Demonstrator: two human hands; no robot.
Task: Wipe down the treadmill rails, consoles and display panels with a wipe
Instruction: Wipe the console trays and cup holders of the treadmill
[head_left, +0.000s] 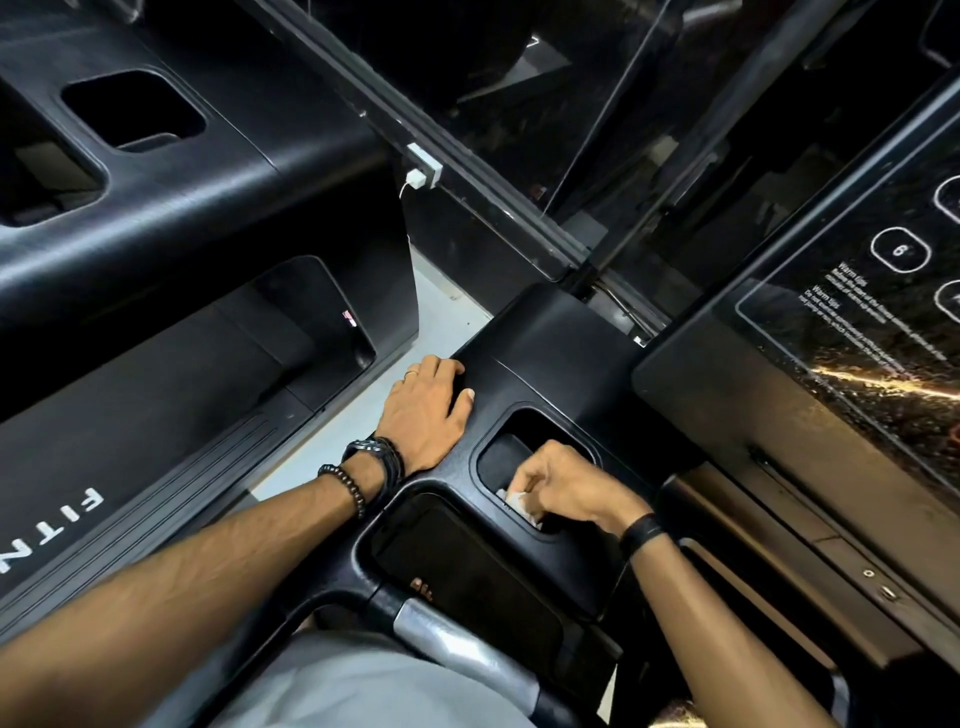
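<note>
A grey-clad lap (363, 680) and a silver handlebar (457, 649) are sitting closest to the lens, below the black console (550, 353). The left hand (428, 410) is lying flat and open on the console's left edge, holding nothing, with bracelets (363, 467) circling its wrist. The right hand (566, 486) is curling closed around a white wipe (519, 504), pressing it inside the console's recessed cup pocket (524, 441). The display panel (841, 332) is showing to the right of the console, and a neighbouring treadmill (171, 208) is standing to its left.
</note>
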